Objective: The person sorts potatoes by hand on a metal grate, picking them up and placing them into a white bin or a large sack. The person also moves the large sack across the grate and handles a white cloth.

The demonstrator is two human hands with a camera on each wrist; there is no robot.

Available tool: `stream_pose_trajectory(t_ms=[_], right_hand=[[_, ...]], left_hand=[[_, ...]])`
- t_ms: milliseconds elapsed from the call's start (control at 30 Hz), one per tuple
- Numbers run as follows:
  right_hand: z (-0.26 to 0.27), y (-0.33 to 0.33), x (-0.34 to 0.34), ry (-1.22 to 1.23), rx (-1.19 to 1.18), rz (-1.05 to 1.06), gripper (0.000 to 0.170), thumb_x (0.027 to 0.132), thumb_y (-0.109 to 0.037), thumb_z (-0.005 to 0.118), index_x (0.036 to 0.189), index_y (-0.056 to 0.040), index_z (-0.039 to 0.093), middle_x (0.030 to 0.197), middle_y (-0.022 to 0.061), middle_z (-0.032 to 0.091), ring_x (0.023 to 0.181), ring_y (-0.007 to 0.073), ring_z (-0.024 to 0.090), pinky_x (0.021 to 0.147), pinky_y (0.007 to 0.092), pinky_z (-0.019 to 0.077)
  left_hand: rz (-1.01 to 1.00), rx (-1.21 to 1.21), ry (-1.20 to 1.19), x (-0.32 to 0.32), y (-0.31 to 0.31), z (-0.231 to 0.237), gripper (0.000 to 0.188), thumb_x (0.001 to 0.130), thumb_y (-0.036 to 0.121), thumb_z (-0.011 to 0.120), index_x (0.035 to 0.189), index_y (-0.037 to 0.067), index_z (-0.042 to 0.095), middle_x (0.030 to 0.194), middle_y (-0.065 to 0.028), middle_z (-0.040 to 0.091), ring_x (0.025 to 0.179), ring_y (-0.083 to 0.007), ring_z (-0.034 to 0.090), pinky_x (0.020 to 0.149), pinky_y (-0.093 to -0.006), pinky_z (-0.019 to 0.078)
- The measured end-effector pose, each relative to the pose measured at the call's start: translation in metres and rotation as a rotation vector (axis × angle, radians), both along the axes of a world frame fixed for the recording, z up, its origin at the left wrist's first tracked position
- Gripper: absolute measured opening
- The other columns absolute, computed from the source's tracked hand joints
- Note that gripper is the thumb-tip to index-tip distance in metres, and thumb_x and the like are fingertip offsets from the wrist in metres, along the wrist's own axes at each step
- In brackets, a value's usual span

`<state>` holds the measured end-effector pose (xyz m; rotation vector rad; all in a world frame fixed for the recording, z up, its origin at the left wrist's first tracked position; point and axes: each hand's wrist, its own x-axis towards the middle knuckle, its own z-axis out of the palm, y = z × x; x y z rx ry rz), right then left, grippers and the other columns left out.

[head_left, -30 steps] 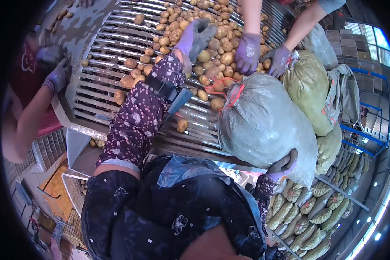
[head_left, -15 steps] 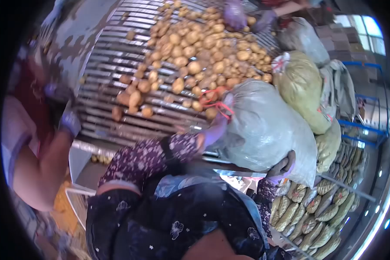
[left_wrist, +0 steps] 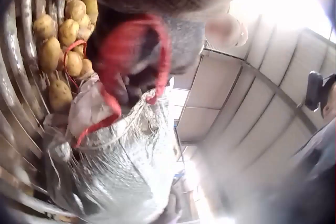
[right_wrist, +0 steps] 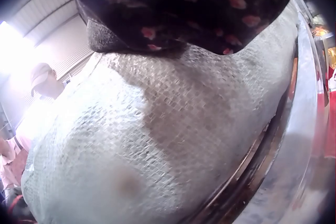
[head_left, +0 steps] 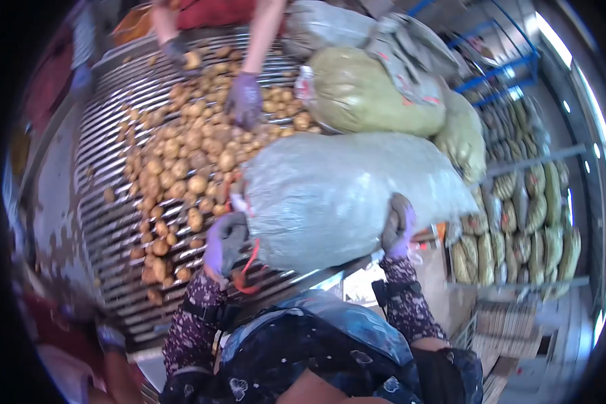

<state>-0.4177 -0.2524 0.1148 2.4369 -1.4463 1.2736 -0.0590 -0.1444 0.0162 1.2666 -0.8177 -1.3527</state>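
Observation:
A full pale grey-white woven sack (head_left: 323, 195) lies on its side along the slatted table's near edge, its tied mouth to the left. My left hand (head_left: 225, 242), in a purple and grey glove, grips the gathered mouth. Red string (left_wrist: 165, 56) loops over the glove in the left wrist view, and frayed weave (left_wrist: 142, 124) bunches below the fingers. Near the sack's right end, my gloved right hand (head_left: 398, 225) grips its near side. The right wrist view shows mostly my flowered sleeve (right_wrist: 189, 3) above the weave.
Many potatoes (head_left: 182, 161) lie on the metal slats (head_left: 101, 202), left of the sack. Another person's gloved hand (head_left: 244, 101) reaches among them. Yellow-green sacks (head_left: 374, 91) lie just behind mine. Stacked filled sacks (head_left: 512, 249) stand at the right, near a blue frame (head_left: 498, 60).
My left hand has come back from the potatoes to the sack's mouth. The sack has turned, its mouth now pointing left. My right hand stays on it, and the head view has swung right.

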Motion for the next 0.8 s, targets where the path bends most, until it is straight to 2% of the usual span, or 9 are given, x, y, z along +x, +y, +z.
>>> stream_pose_trajectory(t_ms=[67,133,167,233,300,333,367,500,800], right_hand=[[-0.002,0.0,0.0,-0.028,-0.07,-0.018,0.017,0.086,-0.003,0.053,0.098,0.0004,0.064,0.105,0.0194,0.066,0.1,0.0356,0.062,0.091,0.0418,0.0481],[0.01,-0.003,-0.001,0.023,-0.024,0.014,0.016,0.084,-0.002,0.054,0.097,0.0,0.063,0.102,0.0203,0.066,0.096,0.0372,0.063,0.088,0.0425,0.0493],[0.009,-0.003,-0.002,0.021,-0.027,0.013,0.017,0.083,-0.003,0.054,0.096,-0.0001,0.063,0.101,0.0205,0.065,0.096,0.0375,0.063,0.087,0.0427,0.0495],[0.007,-0.006,-0.006,0.016,-0.038,0.024,0.017,0.082,-0.003,0.053,0.096,-0.0004,0.063,0.101,0.0209,0.065,0.095,0.038,0.063,0.086,0.0432,0.0498],[0.008,-0.005,-0.005,-0.004,-0.042,0.037,0.017,0.082,-0.003,0.054,0.096,-0.0003,0.063,0.101,0.0209,0.065,0.095,0.0382,0.063,0.085,0.0434,0.05],[0.009,-0.004,-0.005,-0.012,-0.041,0.046,0.017,0.082,-0.004,0.054,0.096,-0.0003,0.063,0.101,0.0209,0.065,0.095,0.0383,0.063,0.085,0.0434,0.0501],[0.008,-0.004,-0.005,-0.014,-0.078,0.041,0.017,0.082,-0.004,0.054,0.096,-0.0005,0.063,0.1,0.0206,0.065,0.095,0.0383,0.063,0.085,0.0433,0.05],[0.008,-0.002,-0.003,-0.036,-0.124,0.014,0.017,0.08,-0.004,0.056,0.096,-0.0015,0.064,0.099,0.0188,0.066,0.095,0.0376,0.064,0.084,0.0432,0.0504],[0.01,-0.001,-0.004,-0.093,-0.137,0.051,0.02,0.078,0.001,0.056,0.095,-0.0016,0.064,0.098,0.0187,0.066,0.093,0.0372,0.065,0.084,0.0426,0.0507]], left_hand=[[0.185,-0.053,-0.004,-0.014,-0.006,-0.015,0.03,0.086,0.004,0.06,0.115,-0.001,0.053,0.105,-0.0082,0.062,0.1,-0.0158,0.059,0.091,-0.0298,0.0451],[0.248,-0.222,-0.35,-0.019,-0.011,-0.039,0.061,0.079,0.005,0.073,0.129,0.0,0.038,0.123,-0.0113,0.047,0.111,-0.0202,0.051,0.095,-0.0323,0.0433],[0.311,-0.233,-0.388,-0.022,-0.012,-0.046,0.062,0.079,0.006,0.073,0.129,0.0,0.037,0.125,-0.0121,0.046,0.114,-0.0207,0.05,0.096,-0.0325,0.0436],[0.436,-0.193,-0.218,-0.029,-0.019,-0.031,0.064,0.081,0.008,0.072,0.132,-0.001,0.033,0.128,-0.0127,0.045,0.117,-0.0212,0.049,0.096,-0.0321,0.0442],[0.531,-0.079,0.199,-0.03,-0.027,-0.017,0.068,0.084,0.009,0.071,0.136,-0.002,0.028,0.128,-0.0126,0.045,0.119,-0.0211,0.047,0.096,-0.031,0.0447],[0.376,-0.205,0.248,-0.026,-0.025,0.009,0.061,0.088,0.015,0.066,0.139,0.0,0.035,0.136,-0.0107,0.046,0.118,-0.0202,0.05,0.101,-0.032,0.0397],[0.316,-0.133,0.295,-0.022,-0.023,0.009,0.056,0.09,0.016,0.064,0.136,-0.001,0.037,0.13,-0.0117,0.048,0.112,-0.0216,0.053,0.092,-0.0314,0.0451],[0.309,-0.073,0.403,-0.001,-0.024,-0.035,0.043,0.094,0.021,0.057,0.129,-0.001,0.046,0.113,-0.0126,0.059,0.093,-0.0242,0.061,0.076,-0.0335,0.0518],[0.21,-0.017,0.348,0.005,-0.018,-0.045,0.044,0.095,0.023,0.055,0.129,-0.003,0.046,0.11,-0.0136,0.061,0.093,-0.0248,0.061,0.078,-0.0346,0.0514]])
